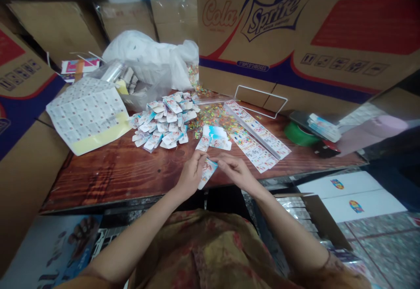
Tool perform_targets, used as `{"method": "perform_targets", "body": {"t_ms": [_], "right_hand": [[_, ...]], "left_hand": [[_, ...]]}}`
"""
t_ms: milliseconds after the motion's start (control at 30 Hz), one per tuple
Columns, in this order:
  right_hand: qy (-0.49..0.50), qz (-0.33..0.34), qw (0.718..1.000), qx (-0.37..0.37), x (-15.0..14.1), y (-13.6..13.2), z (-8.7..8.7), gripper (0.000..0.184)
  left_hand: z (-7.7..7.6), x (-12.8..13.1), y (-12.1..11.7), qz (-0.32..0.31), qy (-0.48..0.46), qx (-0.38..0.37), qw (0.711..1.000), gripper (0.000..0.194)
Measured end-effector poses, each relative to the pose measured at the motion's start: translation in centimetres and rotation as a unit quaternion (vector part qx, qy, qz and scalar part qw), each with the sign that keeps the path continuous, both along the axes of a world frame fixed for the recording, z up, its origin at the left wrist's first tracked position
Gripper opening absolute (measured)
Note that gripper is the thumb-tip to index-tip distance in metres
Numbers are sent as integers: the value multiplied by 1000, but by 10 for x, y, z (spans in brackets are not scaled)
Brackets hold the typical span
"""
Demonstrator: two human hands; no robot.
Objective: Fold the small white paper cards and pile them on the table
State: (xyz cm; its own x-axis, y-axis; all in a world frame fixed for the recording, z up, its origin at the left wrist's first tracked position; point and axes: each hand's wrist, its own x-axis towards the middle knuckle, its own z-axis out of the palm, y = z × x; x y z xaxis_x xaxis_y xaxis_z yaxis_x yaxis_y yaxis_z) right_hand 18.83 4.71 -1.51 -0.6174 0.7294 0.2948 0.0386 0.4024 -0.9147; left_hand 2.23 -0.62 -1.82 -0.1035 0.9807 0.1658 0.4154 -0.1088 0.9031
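Note:
Between my hands, just over the table's front edge, is a small blue-and-white printed card [207, 176] with a red hand picture. My left hand [192, 174] grips its left side, fingers closed. At the card's upper right corner my right hand [235, 170] is pinched, thumb and fingertips together. Just beyond my fingers lie several similar blue-and-white cards [216, 135], stacked and overlapping. A large heap of folded small card packets [166, 122] sits farther left. Behind the cards, tiny multicoloured pieces [210, 116] are scattered over the wood.
Printed sticker strips [252, 138] lie to the right, near a white wire frame [262, 100] and a green tape roll [300, 134]. A label sheet [88, 114] leans against a plastic bin at left. Large cartons [295, 74] wall the back of the wooden table [131, 170].

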Motion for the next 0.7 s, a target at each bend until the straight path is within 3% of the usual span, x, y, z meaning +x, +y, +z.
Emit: {"method": "perform_targets", "body": {"t_ms": [33, 100, 200, 300, 367, 467, 533, 633, 700], "right_hand": [[-20, -19, 999, 19, -1, 8, -6, 33], [-78, -122, 986, 85, -3, 26, -19, 34], [-244, -276, 909, 197, -6, 55, -36, 40], [-381, -298, 843, 233, -10, 72, -46, 41], [-412, -285, 831, 241, -11, 76, -49, 32], [-362, -292, 855, 230, -9, 76, -50, 29], [-278, -308, 890, 190, -5, 75, -50, 31], [-107, -320, 940, 57, -1, 72, -49, 30], [22, -303, 951, -64, -3, 66, -47, 36]], "left_hand": [[-2, -3, 4, 17, -1, -9, 1000, 23], [0, -12, 17, 54, -2, -12, 998, 22], [18, -37, 49, 98, 41, 35, 994, 19], [47, -71, 90, 158, 160, 103, 969, 29], [64, -92, 114, 187, 238, 118, 946, 36], [75, -105, 128, 244, 327, 105, 907, 44], [70, -95, 121, 245, 356, 116, 894, 43], [46, -58, 92, 137, 328, 115, 928, 34], [25, -28, 70, 63, 250, 48, 965, 34]]}}
